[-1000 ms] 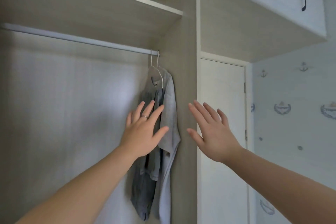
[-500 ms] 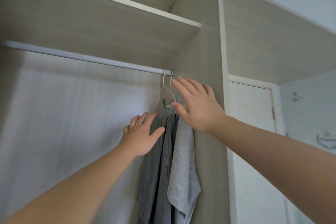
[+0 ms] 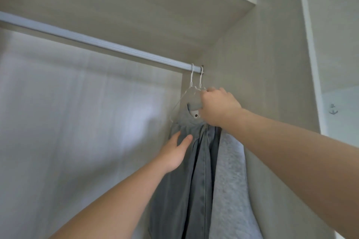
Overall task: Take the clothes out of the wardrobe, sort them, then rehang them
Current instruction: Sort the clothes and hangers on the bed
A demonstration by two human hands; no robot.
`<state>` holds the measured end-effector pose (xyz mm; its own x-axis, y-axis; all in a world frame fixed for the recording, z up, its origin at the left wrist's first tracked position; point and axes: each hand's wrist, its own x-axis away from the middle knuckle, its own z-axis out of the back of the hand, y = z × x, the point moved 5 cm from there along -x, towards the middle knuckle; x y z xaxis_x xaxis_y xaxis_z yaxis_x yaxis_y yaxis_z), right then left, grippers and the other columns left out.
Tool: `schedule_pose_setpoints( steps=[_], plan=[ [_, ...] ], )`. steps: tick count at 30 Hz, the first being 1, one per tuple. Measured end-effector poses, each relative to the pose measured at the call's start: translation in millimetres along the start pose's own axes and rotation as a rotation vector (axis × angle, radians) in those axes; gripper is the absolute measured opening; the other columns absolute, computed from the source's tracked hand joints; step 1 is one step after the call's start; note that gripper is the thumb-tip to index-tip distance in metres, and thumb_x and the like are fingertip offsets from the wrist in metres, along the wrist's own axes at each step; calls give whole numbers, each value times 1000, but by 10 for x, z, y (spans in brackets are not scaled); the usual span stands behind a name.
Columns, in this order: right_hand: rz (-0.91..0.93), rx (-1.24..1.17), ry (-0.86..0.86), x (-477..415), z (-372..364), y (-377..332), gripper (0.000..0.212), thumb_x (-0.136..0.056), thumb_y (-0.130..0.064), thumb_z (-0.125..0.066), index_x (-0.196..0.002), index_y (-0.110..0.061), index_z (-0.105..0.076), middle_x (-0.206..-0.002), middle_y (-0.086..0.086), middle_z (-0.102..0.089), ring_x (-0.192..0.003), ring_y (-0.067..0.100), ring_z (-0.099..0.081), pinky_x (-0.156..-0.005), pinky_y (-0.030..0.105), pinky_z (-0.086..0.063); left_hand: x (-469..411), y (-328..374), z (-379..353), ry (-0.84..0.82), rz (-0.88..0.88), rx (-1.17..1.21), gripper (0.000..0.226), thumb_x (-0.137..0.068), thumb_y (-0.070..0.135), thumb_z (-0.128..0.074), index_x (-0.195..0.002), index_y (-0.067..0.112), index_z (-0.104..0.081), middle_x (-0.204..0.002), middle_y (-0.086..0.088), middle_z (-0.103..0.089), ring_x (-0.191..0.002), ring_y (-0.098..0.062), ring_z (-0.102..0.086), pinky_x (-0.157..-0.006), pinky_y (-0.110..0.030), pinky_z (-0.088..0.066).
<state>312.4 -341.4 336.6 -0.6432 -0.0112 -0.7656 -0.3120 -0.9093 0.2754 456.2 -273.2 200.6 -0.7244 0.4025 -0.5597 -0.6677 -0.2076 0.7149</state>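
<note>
Head view: right hand grips two hangers (white), left hand open against two grey garments.

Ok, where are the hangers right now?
Head view, upper centre-right: the two white hangers hook over the far right end of the rail, beside the wardrobe's side panel, with the right hand gripping them just below the hooks.

**Matt wood grain, ribbed metal, two grey cloths**

The pale wood-grain wardrobe shelf looks matt and faintly streaked, like laminate. Under it, the long silvery metal rail is finely ribbed with a dull shine. The thin white wire hangers look smooth-coated. The dark grey woven garment hangs smooth with a slight sheen. The light grey flecked knit garment is fuzzy and matt.
</note>
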Motion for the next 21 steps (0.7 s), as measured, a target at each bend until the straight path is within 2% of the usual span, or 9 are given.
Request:
schedule_pose_setpoints(
  steps=[3,4,7,9,12,15,18,21],
  plan=[
    [-104,-48,26,-154,-28,-23,18,-87,2,-50,-104,-4,-53,-97,10,-34,-69,31,-47,-65,40,-41,-184,-131,-38,-42,12,80,122,-55,99,-29,-158,35,-16,-165,8,-20,-150,-19,-24,-122,-41,-20],
    [-132,-46,43,-205,-37,-23,19,-85,6,-50,-101,-4,-52,-95,10,-33,-66,30,-46,-64,39,-40,-239,-167,-54,-52,14,89,123,-54,99,-28,-158,35,-16,-165,8,-20,-150,-18,-24,-122,-42,-20],
    [-219,-63,60,-364,-65,8,17,-84,7,-48,-93,-8,-50,-85,11,-46,-74,35,-52,-65,38,-42,-340,-222,-100,-85,1,120,118,-57,99,-27,-157,37,-15,-164,11,-22,-149,-17,-25,-120,-36,-20],
    [-283,-60,47,-444,-89,21,13,-83,2,-49,-86,-10,-49,-74,7,-46,-69,31,-52,-64,38,-43,-355,-228,-119,-117,-16,147,114,-61,97,-27,-157,40,-12,-164,13,-20,-149,-16,-25,-114,-34,-20],
    [-352,-69,37,-522,-114,1,15,-82,-3,-50,-72,-12,-44,-71,5,-47,-58,24,-47,-64,37,-42,-384,-257,-119,-131,-32,193,104,-71,92,-32,-158,38,-11,-164,11,-21,-149,-17,-24,-114,-33,-20],
    [-414,-153,37,-604,-126,-33,18,-83,-7,-51,-70,-13,-41,-72,6,-47,-58,24,-47,-65,35,-42,-416,-300,-126,-133,-39,220,87,-88,79,-35,-159,35,-12,-164,11,-23,-149,-15,-24,-109,-28,-18],
    [-501,-317,28,-686,-170,-41,11,-87,-7,-51,-79,-7,-44,-79,8,-47,-74,31,-52,-69,33,-42,-430,-298,-121,-144,-46,217,84,-90,78,-33,-159,35,-13,-164,10,-22,-150,-16,-23,-111,-31,-18],
    [-568,-449,72,-714,-145,-64,3,-92,-9,-51,-91,-6,-50,-90,11,-50,-84,30,-52,-71,30,-41,-417,-285,-86,-141,-46,234,84,-89,79,-32,-159,36,-14,-164,9,-23,-150,-17,-22,-112,-33,-18]
  ],
)
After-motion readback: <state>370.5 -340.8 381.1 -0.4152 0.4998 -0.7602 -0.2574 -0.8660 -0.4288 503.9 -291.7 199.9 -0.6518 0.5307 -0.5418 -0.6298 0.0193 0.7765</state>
